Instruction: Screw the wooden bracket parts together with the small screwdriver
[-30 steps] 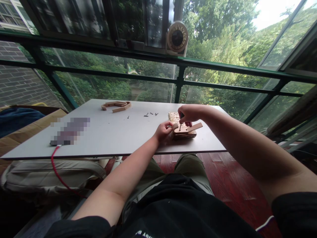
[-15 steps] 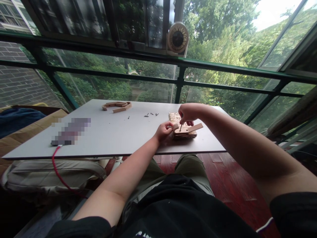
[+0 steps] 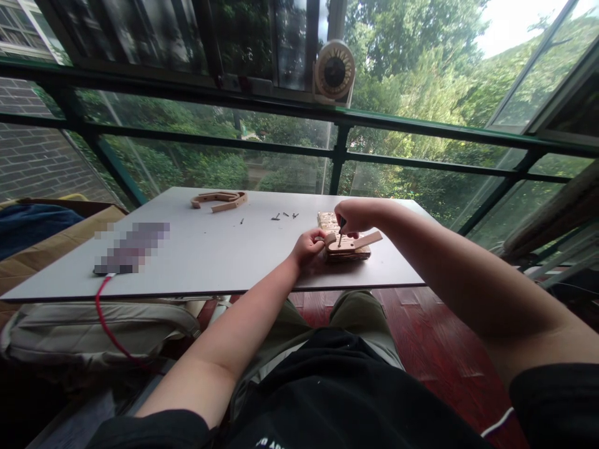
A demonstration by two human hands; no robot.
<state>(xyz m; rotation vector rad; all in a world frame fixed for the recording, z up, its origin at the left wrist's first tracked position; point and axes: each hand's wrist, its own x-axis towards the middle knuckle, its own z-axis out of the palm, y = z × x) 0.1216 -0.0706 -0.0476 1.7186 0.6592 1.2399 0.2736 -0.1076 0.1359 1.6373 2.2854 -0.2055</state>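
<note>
My right hand (image 3: 353, 216) is wrapped round a screwdriver (image 3: 340, 239) held upright, its thin shaft pointing down onto a light wooden hook-shaped piece (image 3: 367, 241). Most of the handle is hidden in the fist; a dark bit of it shows. With closed fingers, my left hand (image 3: 309, 247) grips the curved left end of that wooden piece. Beneath it lies a thick, rough wood-chip block (image 3: 326, 220) near the table's front edge. Whether the tip sits in a screw is too small to tell.
On the white table (image 3: 253, 262) lie several small screws (image 3: 276, 217) and more curved wooden pieces (image 3: 233, 204). A blurred-out dark object (image 3: 135, 249) with a red cable (image 3: 102, 315) is at the left. A round fan (image 3: 334, 72) stands on the railing (image 3: 281, 106) behind.
My right fist looks slightly turned around the screwdriver, and more of the dark handle shows. My left hand and the wooden piece keep their places; the whole view shifts slightly.
</note>
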